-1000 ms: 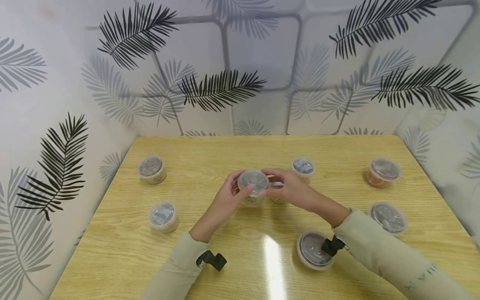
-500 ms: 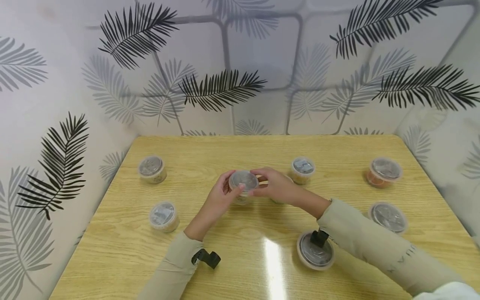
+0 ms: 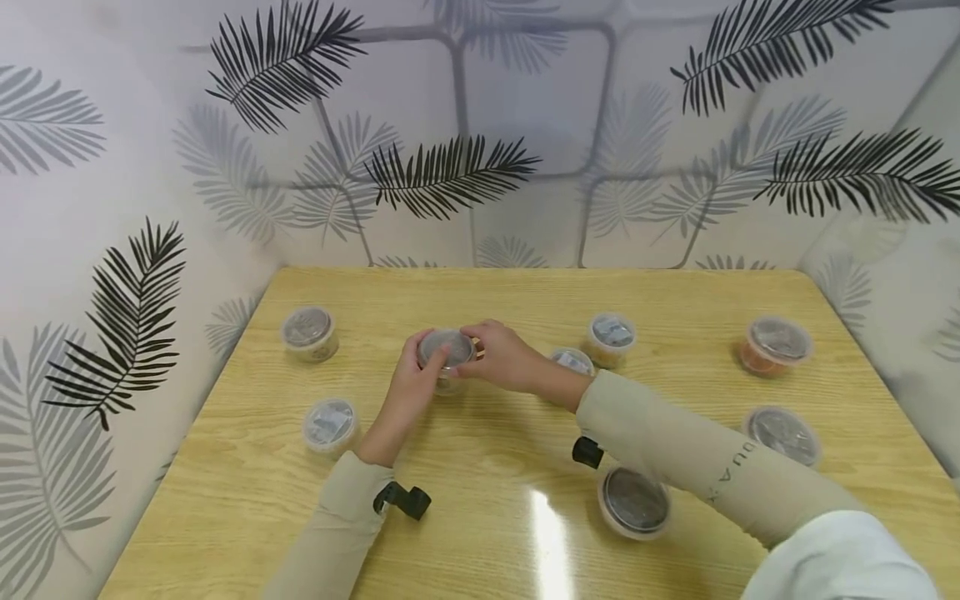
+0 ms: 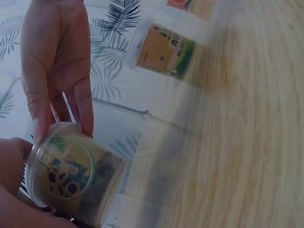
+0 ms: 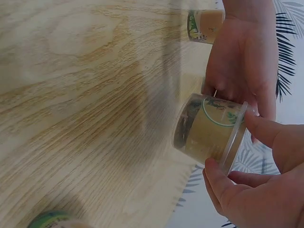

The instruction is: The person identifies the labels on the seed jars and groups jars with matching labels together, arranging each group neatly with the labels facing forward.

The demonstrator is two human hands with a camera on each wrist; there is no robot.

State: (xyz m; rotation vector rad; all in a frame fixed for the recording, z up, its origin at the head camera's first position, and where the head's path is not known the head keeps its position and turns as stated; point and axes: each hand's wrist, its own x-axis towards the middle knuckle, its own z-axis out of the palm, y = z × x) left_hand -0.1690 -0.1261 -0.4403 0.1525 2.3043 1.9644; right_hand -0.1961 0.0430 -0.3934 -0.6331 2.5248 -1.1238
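Head view: a pale wall (image 3: 525, 229) printed with black and grey fronds rises behind a yellow wood-grain table (image 3: 472, 533). A person's two arms reach over the table in beige sleeves, the left sleeve (image 3: 330, 525) from the near edge and the right sleeve (image 3: 690, 450) slanting in from the near right, with white cloth (image 3: 847, 558) higher up that arm. The left hand (image 3: 412, 377) grips the left side of a lidded clear tub (image 3: 453, 342), its thumb across the top; the right hand (image 3: 504, 358) pinches the opposite side near the rim. The held tub is left of the table's middle, between the hands; whether its base touches the wood cannot be told.

Seven other lidded tubs stand around: two at the left (image 3: 310, 333) (image 3: 331, 427), one partly hidden by the right forearm (image 3: 572, 360), one just behind that (image 3: 611, 342), an orange-toned one at the far right (image 3: 775, 346), one nearer on that side (image 3: 783, 435), and one below the right sleeve (image 3: 635, 502). A black device (image 3: 408, 502) sits at the left wrist. In the left wrist view, the held tub's label (image 4: 66, 168) shows a green ring around dark-centred flowers.
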